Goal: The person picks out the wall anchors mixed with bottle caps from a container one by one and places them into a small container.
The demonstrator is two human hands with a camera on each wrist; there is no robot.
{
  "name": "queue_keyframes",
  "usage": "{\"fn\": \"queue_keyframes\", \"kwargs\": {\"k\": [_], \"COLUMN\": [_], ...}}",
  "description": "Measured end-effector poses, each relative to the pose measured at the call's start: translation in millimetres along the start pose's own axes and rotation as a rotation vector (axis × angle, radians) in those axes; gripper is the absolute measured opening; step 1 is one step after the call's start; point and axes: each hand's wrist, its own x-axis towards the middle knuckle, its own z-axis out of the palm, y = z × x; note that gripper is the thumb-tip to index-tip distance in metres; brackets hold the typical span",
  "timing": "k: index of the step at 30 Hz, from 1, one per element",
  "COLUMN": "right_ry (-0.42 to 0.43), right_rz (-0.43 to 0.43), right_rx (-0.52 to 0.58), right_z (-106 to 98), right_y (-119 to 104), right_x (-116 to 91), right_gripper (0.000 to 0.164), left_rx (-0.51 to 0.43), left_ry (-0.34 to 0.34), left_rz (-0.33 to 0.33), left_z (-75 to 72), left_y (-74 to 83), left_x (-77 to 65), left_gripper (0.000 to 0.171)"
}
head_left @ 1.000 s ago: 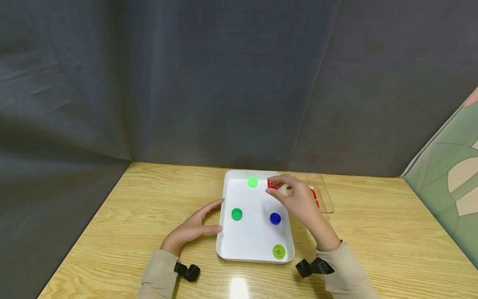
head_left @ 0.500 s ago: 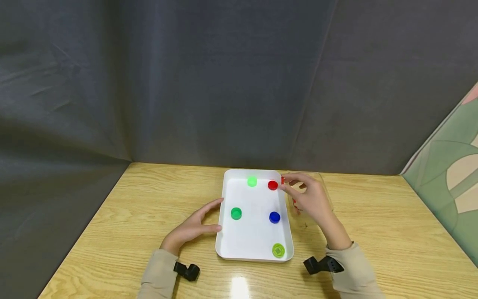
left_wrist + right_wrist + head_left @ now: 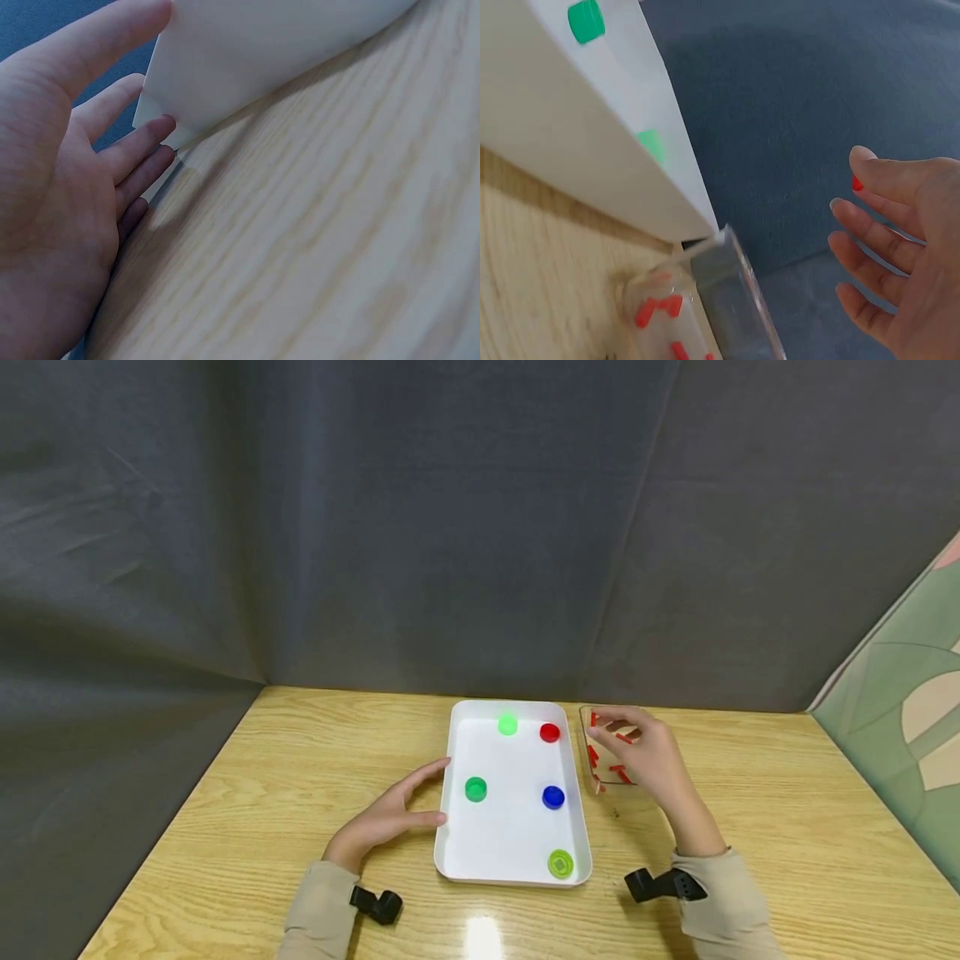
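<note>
My right hand [image 3: 641, 747] pinches a small red stick [image 3: 592, 719] between thumb and index finger, above a clear plastic box [image 3: 651, 727]. In the right wrist view only a bit of the red stick [image 3: 857, 183] shows at the thumb; the other fingers are spread. Several red pieces [image 3: 646, 312] lie in the box. My left hand [image 3: 386, 814] rests its extended fingers and thumb against the left side of the white tray [image 3: 495, 852]. Inside the tray sit a light green cap [image 3: 507, 725], a red cap [image 3: 550, 732], a green cap [image 3: 476, 789], a blue cap [image 3: 553, 797] and a yellow-green cap [image 3: 560, 864].
The tray and box stand side by side on a wooden table [image 3: 300, 760], close to its back edge. A dark curtain [image 3: 450, 527] hangs behind. At the far right is a green patterned surface [image 3: 900, 735].
My right hand has moved right, from over the tray's far right corner to over the clear box, with the red stick between its fingers. The left hand and the caps have stayed in place.
</note>
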Motion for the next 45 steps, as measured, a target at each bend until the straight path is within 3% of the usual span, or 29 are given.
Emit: {"fn": "queue_keyframes", "kwargs": {"k": [16, 27, 45], "right_ry": [0.02, 0.056, 0.006], "right_rz": [0.034, -0.003, -0.009], "right_rx": [-0.003, -0.028, -0.056], "right_z": [-8.1, -5.0, 2.3], "right_y": [23.1, 39.9, 55.2], "right_x": [0.8, 1.2, 0.6], "right_gripper": [0.031, 0.028, 0.029], "left_rx": [0.0, 0.004, -0.024], "left_ry": [-0.002, 0.003, -0.006], "left_rz": [-0.002, -0.006, 0.001], "left_z": [-0.3, 0.1, 1.4], "left_y": [0.1, -0.4, -0.5], "left_x": [-0.9, 0.3, -1.2], "left_gripper": [0.078, 0.078, 0.078]}}
